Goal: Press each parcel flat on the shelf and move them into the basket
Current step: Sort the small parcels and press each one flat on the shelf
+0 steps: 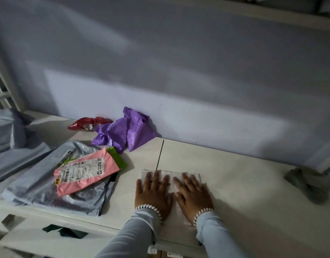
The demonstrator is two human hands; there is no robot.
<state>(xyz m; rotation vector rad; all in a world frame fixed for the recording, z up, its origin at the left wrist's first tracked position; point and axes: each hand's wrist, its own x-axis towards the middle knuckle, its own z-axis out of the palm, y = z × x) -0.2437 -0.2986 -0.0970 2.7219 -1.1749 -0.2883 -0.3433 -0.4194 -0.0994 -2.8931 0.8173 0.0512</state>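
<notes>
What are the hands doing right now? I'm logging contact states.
Left hand: open, pressing flat on the white parcel.
Right hand: open, pressing flat on it too.

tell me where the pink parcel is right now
In the head view the pink parcel lies left of both hands, atop a grey mailer, overlapping a green packet.

white shelf [235, 183], parcels: clear [171, 180], grey [48, 187], purple [127, 131]

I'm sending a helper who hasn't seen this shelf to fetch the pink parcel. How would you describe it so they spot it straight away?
On the white shelf, look left of the two hands, at the pile of mailers. The pink parcel lies on top of a large grey mailer, partly covering a green packet. It is the only pink one, with a white printed label.
</notes>
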